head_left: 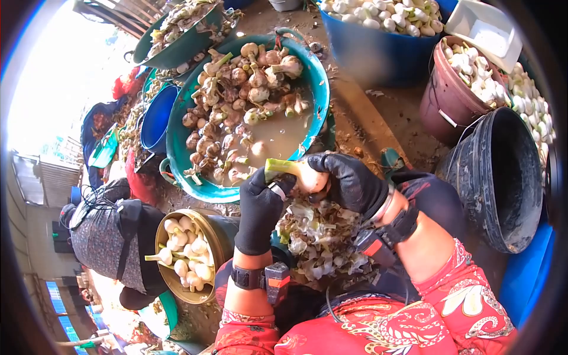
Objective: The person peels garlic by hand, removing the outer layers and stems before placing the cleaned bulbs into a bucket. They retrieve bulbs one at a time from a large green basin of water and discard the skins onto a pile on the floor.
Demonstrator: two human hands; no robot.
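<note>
Between my two black-gloved hands is a garlic bulb, pale and mostly bare of skin, with a short green stem pointing left. My left hand is closed at the stem side, its fingertips pinching by the stem. My right hand wraps round the bulb from the right; its fingers hide part of the bulb. Just beyond my hands stands a teal tub with unpeeled garlic bulbs in murky water. Below my hands lies a heap of garlic peelings.
A yellowish bucket of peeled bulbs stands at left, by a bent-over person. At right are stacked black buckets and a maroon bucket of peeled garlic. A large blue tub, a white container and a small blue bucket stand farther off.
</note>
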